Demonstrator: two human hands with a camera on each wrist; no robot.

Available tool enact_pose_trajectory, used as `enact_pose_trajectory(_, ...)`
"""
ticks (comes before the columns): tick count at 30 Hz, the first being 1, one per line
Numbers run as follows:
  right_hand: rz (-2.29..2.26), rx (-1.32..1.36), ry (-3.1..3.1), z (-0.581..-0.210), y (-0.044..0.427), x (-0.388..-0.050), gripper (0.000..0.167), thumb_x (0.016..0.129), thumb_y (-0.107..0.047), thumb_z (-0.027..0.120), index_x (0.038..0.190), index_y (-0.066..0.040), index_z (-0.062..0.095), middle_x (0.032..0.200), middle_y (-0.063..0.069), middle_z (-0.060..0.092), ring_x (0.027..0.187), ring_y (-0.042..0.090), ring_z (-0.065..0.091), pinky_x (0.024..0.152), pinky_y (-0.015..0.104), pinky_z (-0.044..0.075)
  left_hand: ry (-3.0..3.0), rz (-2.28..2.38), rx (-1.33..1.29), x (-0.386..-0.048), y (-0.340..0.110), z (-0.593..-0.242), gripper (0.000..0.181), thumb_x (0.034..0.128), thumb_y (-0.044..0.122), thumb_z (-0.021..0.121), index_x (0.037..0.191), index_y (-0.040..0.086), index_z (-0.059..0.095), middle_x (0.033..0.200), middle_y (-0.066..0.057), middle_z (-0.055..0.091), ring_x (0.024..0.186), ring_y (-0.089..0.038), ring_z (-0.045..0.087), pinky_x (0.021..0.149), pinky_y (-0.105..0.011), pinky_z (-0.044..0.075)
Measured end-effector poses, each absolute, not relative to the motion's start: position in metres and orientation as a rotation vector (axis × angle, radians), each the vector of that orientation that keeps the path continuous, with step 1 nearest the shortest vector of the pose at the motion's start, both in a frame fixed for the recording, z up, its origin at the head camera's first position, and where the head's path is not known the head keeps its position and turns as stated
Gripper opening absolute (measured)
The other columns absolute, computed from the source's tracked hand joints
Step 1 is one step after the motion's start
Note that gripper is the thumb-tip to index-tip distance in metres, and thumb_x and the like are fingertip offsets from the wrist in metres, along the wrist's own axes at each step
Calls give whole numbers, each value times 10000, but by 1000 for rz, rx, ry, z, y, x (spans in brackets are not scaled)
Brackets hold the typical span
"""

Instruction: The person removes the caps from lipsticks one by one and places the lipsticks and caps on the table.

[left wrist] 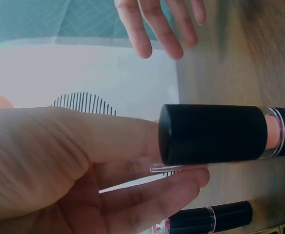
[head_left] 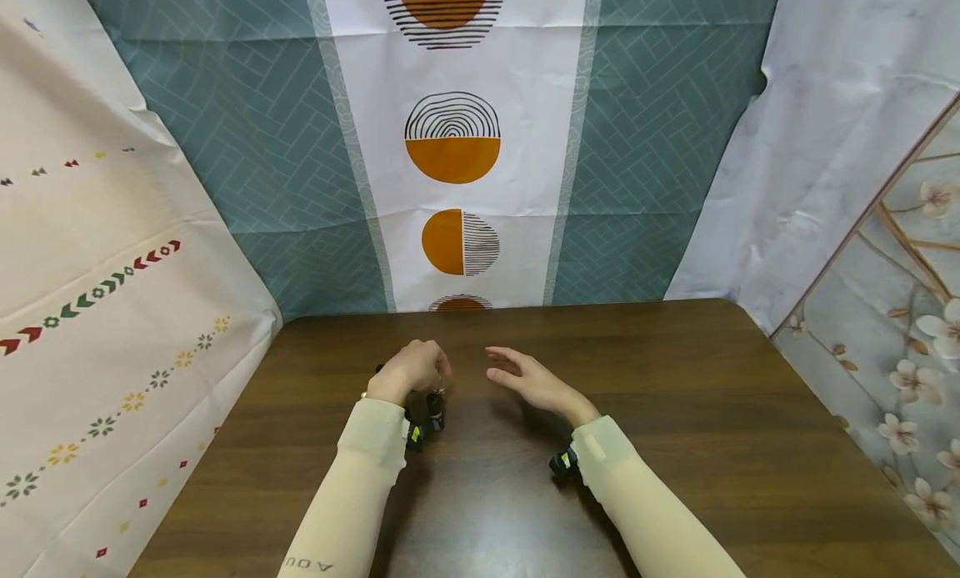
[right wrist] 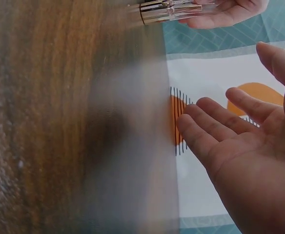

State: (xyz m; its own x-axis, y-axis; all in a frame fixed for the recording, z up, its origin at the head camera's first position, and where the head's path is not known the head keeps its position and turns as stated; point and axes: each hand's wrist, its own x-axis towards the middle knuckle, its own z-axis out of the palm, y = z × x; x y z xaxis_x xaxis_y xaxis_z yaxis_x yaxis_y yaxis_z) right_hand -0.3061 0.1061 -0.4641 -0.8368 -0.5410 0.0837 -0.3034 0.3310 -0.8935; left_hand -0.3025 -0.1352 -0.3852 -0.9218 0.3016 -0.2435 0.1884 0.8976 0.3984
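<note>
My left hand [head_left: 411, 374] is above the table, left of centre. In the left wrist view, its thumb and fingers [left wrist: 147, 195] pinch a cosmetic tube with a black cap [left wrist: 213, 134] and a peach-coloured band. A clear piece [left wrist: 174, 168] shows under the cap. In the right wrist view, that hand [right wrist: 230, 14] is at a clear part with a gold-coloured edge [right wrist: 167, 12]. My right hand [head_left: 536, 384] hovers to the right, holding nothing, its fingers [right wrist: 206, 126] loosely extended and spread.
A second black tube [left wrist: 230, 216] lies beyond the left fingers, with a gold-edged dark item [left wrist: 284, 229] at the lower corner. The brown wooden table [head_left: 675, 378] ends at a patterned cloth backdrop [head_left: 637, 186], with more cloth on both sides.
</note>
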Motion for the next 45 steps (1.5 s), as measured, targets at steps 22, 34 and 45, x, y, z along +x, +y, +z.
enact_pose_trajectory(22,-1585,-747,2316,-463,95,-303,529,1107,-292,539,1550,-20,443,1480,196,569,1399,360,502,1123,545,424,2853,689,572,-303,-126,-372,149,973,58,717,1118,72,749,1038,-63,739,882,-212,666,812,-407,567)
enact_pose_trajectory(34,-1645,-760,2228,-469,83,-303,457,1097,-181,558,1514,-7,487,1461,183,583,1361,345,544,1100,490,464,2824,770,627,-305,-123,-371,112,979,114,727,1088,109,752,1042,-47,753,913,-208,680,834,-410,565)
enact_pose_trajectory(45,-1788,-679,2197,-469,79,-304,369,1063,-116,613,1372,86,588,1280,239,668,1120,433,665,950,507,564,2808,934,697,-307,-120,-375,166,1014,157,699,1168,105,733,1011,-29,737,932,-212,678,864,-425,566)
